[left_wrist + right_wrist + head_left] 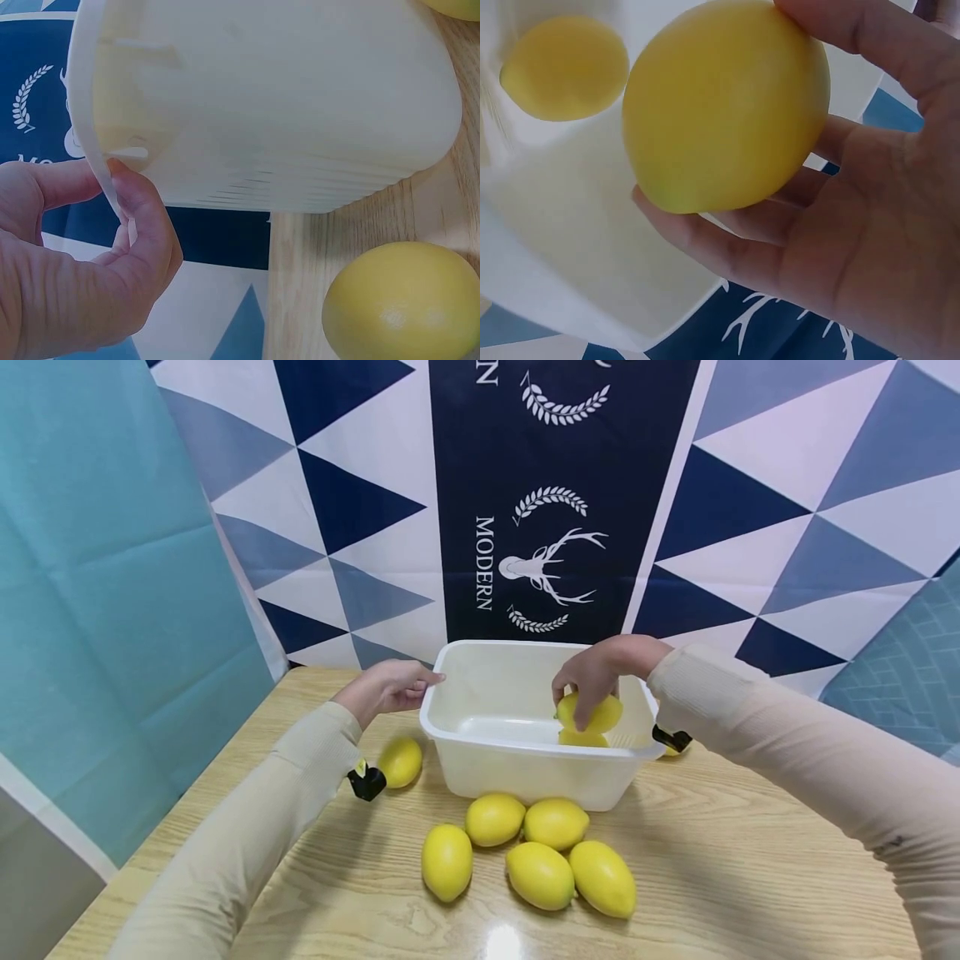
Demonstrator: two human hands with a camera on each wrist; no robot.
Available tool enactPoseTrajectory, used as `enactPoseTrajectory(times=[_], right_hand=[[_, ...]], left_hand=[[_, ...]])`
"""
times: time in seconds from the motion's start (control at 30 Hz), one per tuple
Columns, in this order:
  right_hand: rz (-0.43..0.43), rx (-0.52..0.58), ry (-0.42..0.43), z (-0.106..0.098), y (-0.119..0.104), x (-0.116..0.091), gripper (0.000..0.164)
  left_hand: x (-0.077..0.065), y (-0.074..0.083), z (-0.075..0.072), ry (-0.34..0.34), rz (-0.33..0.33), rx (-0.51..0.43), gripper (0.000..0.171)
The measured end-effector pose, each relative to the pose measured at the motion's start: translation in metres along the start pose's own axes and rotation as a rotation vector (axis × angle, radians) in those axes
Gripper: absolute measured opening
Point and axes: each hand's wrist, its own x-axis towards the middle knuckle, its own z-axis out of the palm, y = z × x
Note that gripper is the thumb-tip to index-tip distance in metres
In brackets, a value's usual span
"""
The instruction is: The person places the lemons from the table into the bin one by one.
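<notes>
A white plastic basin [517, 770] stands on the wooden table. My left hand [393, 685] pinches its left rim between thumb and fingers, which the left wrist view shows close up at the rim [86, 112]. Inside the basin's right half, my right hand [600, 670] holds a yellow lemon [604, 716]. Thumb and fingers wrap around this lemon [727, 105] in the right wrist view. Below it, another lemon [566, 67] lies on the basin floor, partly hidden in the head view.
Several lemons [539, 876] lie on the table [750, 860] in front of the basin. One lemon [401, 762] sits left of it, and another [672, 750] peeks out at its right, mostly hidden by my right wrist. A patterned cloth [375, 510] hangs behind.
</notes>
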Motion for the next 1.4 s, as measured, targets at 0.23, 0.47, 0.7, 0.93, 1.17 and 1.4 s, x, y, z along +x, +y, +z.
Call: enactPoseTrajectory(times=[0.23,0.47,0.7,0.93,1.17,1.4], right_hand=[[-0.007,0.007,-0.033,0.001,-0.002,0.0,0.045],[-0.015,0.021,0.0,-0.001,0.003,-0.008,0.043],[-0.061,-0.023,0.187,0.002,0.022,-0.022,0.037],[-0.114,-0.018,0.41,0.012,0.05,-0.037,0.038],[-0.131,0.033,0.626,0.027,0.079,-0.048,0.04],[-0.129,0.073,0.78,0.046,0.111,-0.051,0.038]], left_hand=[[0.0,0.0,-0.001,0.003,-0.008,-0.007,0.027],[0.0,-0.001,-0.003,-0.002,-0.008,-0.01,0.024],[0.0,-0.002,-0.002,-0.018,0.0,-0.023,0.016],[0.002,-0.002,0.0,-0.006,-0.004,-0.027,0.023],[0.002,-0.003,0.001,0.011,-0.01,-0.027,0.037],[0.003,-0.004,0.001,0.021,-0.007,-0.03,0.038]])
